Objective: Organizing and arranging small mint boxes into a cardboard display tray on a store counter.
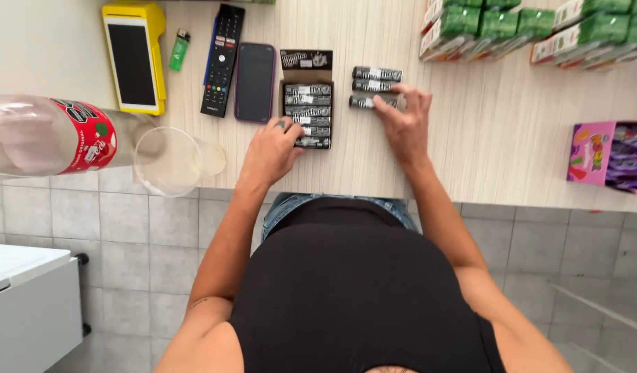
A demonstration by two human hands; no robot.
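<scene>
A pale wood-grain counter [498, 138] stands over a grey tiled floor, with an open black carton [307, 103] of candy rolls near its front edge. The left hand [271, 152], fingers curled, rests on the carton's near left corner; the right hand [401, 117], fingers spread flat, presses the nearest of three loose rolls [377, 87] just right of it. Far right of the carton, green packs [532, 27] are cut off; the rolls inside blur.

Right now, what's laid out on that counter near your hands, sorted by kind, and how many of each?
Loose black candy rolls beside the box, one under the right hand: 3
Open candy display box, touched by the left hand: 1
Phone: 1
Remote control: 1
Green lighter: 1
Yellow payment terminal: 1
Total: 8
</scene>
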